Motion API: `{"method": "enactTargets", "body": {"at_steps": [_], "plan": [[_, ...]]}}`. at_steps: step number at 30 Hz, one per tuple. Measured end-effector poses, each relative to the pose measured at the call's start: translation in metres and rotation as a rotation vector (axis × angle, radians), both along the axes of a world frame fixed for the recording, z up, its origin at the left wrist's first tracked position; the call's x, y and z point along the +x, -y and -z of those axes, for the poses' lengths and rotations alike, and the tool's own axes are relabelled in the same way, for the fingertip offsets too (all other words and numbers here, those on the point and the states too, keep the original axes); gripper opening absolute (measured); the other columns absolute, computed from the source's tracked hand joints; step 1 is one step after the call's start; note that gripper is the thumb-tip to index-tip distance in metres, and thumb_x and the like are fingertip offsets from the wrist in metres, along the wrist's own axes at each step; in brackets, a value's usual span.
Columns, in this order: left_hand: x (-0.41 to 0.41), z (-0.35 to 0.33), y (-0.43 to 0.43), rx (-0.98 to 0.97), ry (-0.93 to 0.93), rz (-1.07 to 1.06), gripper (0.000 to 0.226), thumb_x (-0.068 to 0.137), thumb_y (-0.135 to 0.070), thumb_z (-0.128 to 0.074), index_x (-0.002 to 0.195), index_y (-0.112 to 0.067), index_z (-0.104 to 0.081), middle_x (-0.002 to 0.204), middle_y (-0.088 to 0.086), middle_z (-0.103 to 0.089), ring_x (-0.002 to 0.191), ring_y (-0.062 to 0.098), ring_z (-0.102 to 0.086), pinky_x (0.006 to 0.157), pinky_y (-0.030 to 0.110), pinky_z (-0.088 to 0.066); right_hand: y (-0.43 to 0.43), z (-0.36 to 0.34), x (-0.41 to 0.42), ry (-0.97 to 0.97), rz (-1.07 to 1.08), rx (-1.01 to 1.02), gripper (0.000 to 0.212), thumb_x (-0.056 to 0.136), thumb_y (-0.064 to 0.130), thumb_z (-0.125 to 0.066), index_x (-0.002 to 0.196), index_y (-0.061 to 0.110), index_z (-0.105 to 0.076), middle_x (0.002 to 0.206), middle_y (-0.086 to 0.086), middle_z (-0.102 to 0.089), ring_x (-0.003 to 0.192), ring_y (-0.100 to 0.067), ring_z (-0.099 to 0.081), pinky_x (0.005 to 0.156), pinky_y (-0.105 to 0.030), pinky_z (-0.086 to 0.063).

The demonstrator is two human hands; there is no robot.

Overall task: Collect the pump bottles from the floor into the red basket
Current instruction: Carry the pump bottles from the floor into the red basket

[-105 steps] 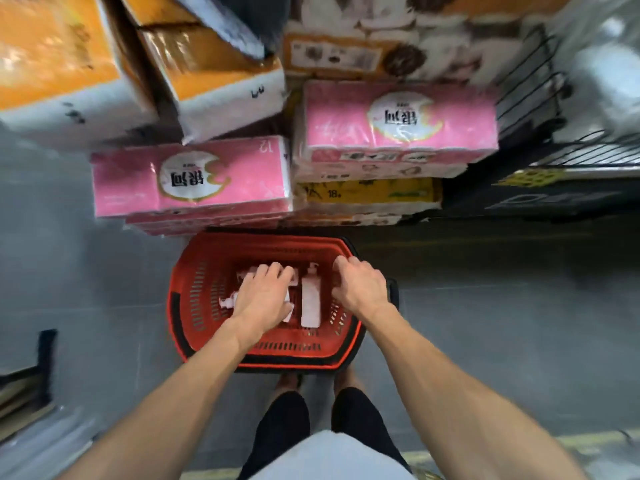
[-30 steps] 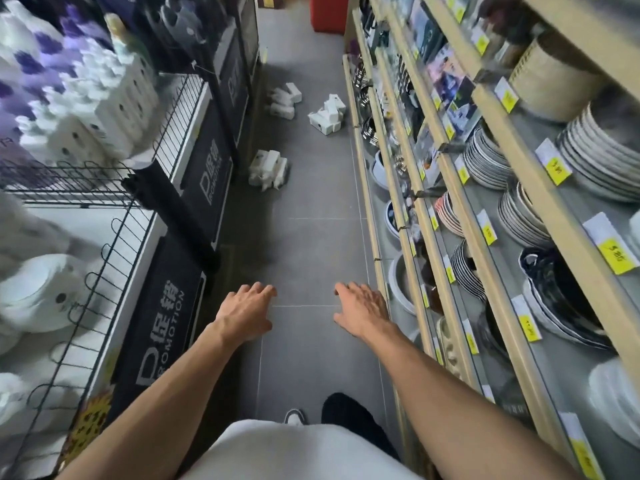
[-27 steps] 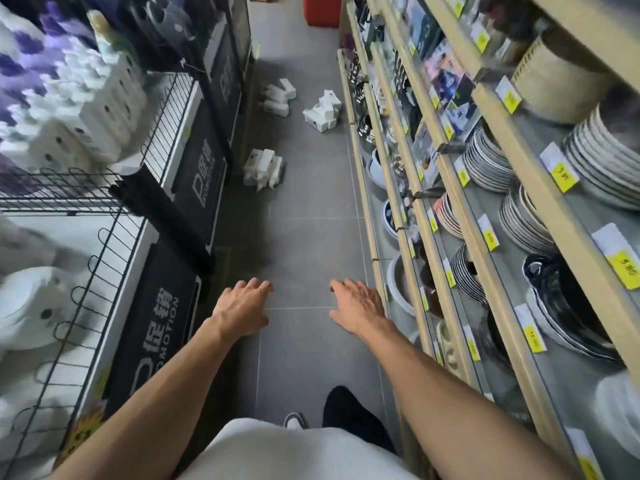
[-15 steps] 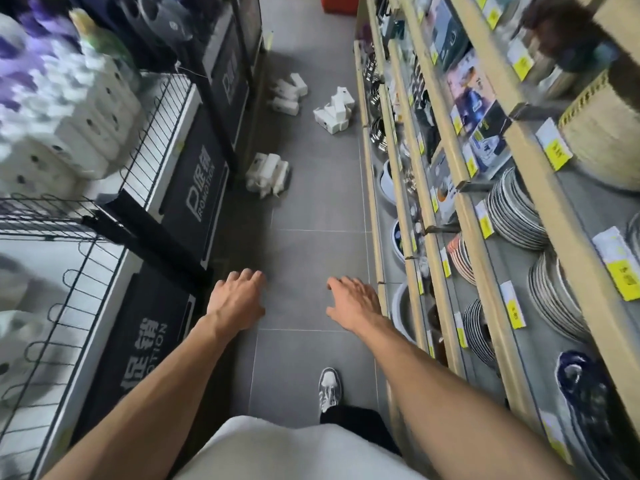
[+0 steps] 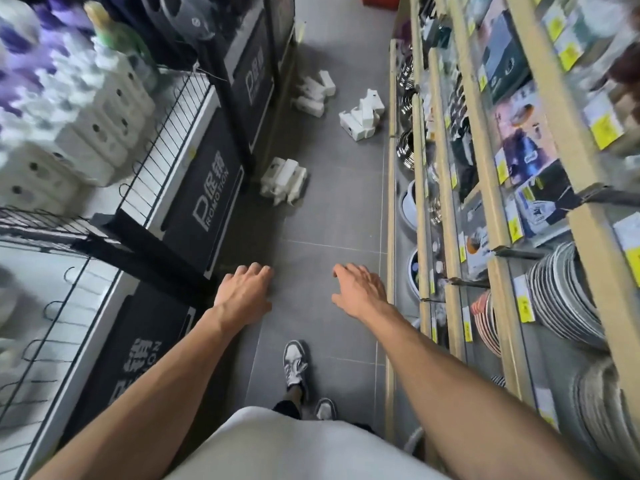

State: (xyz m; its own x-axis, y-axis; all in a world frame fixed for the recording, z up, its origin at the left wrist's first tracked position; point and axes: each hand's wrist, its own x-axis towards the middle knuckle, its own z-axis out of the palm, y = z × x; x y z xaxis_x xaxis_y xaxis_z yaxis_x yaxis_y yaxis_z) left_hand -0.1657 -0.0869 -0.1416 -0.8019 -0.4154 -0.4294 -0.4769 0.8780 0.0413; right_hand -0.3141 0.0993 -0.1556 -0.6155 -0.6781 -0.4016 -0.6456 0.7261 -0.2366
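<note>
Left hand [image 5: 244, 292] and right hand [image 5: 360, 289] — each grip loose, empty.

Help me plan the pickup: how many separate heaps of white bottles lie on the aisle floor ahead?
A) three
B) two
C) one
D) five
A: three heaps lie on the floor: the near heap, the far left heap and the far right heap.

The left grip [image 5: 244, 296] and right grip [image 5: 360, 292] hold nothing above the grey floor [image 5: 332, 220]; white pump bottles [image 5: 284, 180] lie ahead.
</note>
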Motion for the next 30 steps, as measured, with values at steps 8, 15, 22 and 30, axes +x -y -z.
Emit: {"method": "enactTargets", "body": {"at_steps": [8,15,22,30], "plan": [[-0.085,0.002,0.070,0.024,-0.020,0.041,0.067,0.083,-0.035,-0.071,0.143,-0.024,-0.042,0.133,0.001,-0.048,0.124,0.027,-0.048,0.098,0.041,-0.044,0.062,-0.005,-0.072,-0.045,0.033,0.024,0.040,0.090,0.028,-0.063,0.127,0.020,-0.052,0.133,-0.004,-0.055,0.127,-0.028,-0.048,0.104,-0.040,-0.039],[-0.160,-0.007,0.126,0.043,-0.039,0.063,0.069,0.084,-0.039,-0.071,0.145,-0.025,-0.041,0.135,0.001,-0.047,0.127,0.027,-0.046,0.100,0.041,-0.043,0.112,-0.019,-0.142,-0.076,0.067,0.025,0.039,0.090,0.026,-0.062,0.127,0.019,-0.052,0.131,-0.005,-0.055,0.124,-0.028,-0.049,0.103,-0.042,-0.039],[-0.232,-0.002,0.159,0.066,-0.036,0.069,0.071,0.083,-0.039,-0.071,0.145,-0.024,-0.040,0.136,0.001,-0.047,0.127,0.027,-0.046,0.101,0.043,-0.043,0.148,-0.011,-0.210,-0.068,0.076,0.021,0.038,0.089,0.026,-0.065,0.124,0.020,-0.052,0.128,-0.005,-0.057,0.120,-0.029,-0.052,0.101,-0.042,-0.041],[-0.310,-0.005,0.186,0.088,-0.020,-0.065,0.067,0.083,-0.038,-0.073,0.142,-0.023,-0.044,0.132,0.001,-0.049,0.123,0.027,-0.048,0.098,0.042,-0.046,0.185,-0.005,-0.311,-0.048,0.016,0.014,0.039,0.089,0.027,-0.064,0.126,0.020,-0.052,0.129,-0.005,-0.056,0.122,-0.029,-0.049,0.102,-0.042,-0.038]]}}
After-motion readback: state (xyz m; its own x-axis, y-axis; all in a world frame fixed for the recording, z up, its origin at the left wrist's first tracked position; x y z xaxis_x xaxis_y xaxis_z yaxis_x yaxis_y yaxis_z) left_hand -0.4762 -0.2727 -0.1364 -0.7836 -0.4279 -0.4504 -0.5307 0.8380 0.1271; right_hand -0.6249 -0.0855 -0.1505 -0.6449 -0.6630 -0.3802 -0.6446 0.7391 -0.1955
